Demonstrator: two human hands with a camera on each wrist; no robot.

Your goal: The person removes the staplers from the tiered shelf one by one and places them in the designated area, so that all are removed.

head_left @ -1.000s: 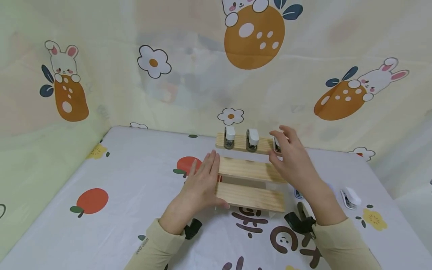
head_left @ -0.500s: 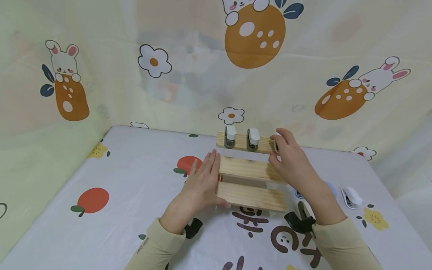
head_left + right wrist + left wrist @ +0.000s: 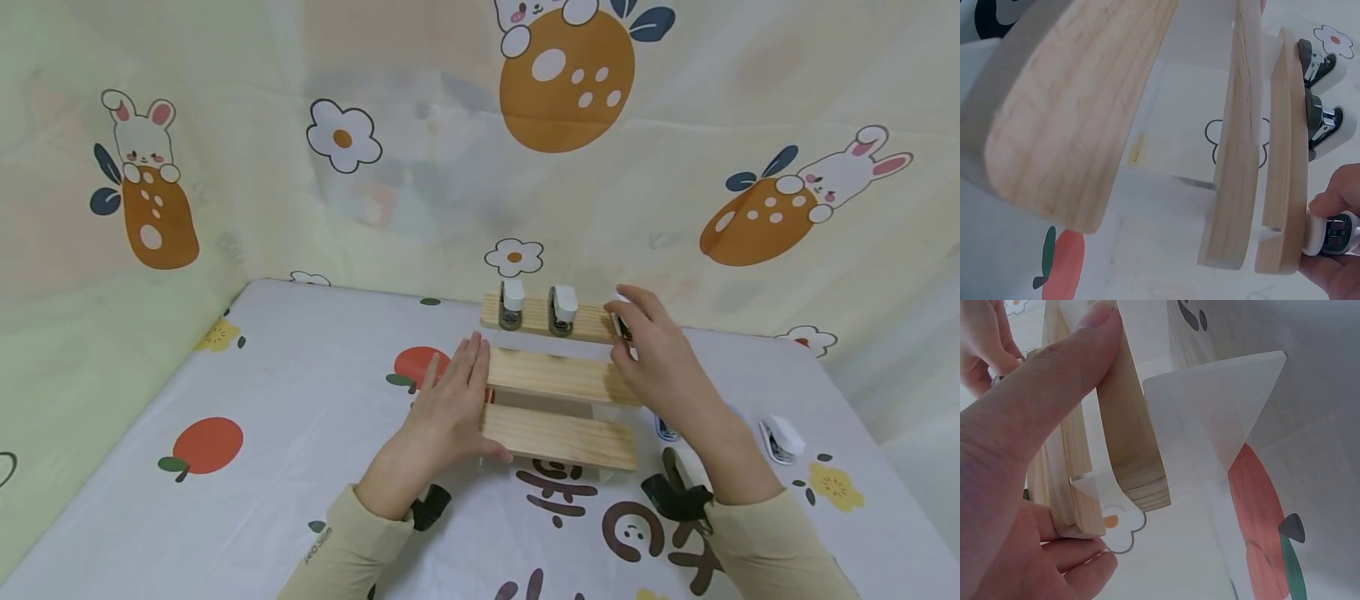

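A three-tier wooden rack has pale boards on translucent side panels: a front board (image 3: 558, 435), a middle board (image 3: 562, 375) and a back board (image 3: 536, 317). My left hand (image 3: 442, 408) lies along its left end with straight fingers; the thumb reaches across the front board in the left wrist view. My right hand (image 3: 660, 358) pinches a small white stapler (image 3: 1338, 236) at the right end of the back board, mostly hidden by the fingers in the head view. Two more white mini staplers, a left one (image 3: 512, 304) and a middle one (image 3: 562, 310), stand on that board.
A white stapler (image 3: 782, 440) lies on the patterned tablecloth (image 3: 315, 467) at the right. A blue-edged stapler (image 3: 664, 428) sits partly hidden beneath the right forearm. A printed curtain (image 3: 420, 192) hangs behind the table.
My right hand has shifted slightly right with the stapler between its fingers, which shows a little turned. The left hand and rack have stayed put.
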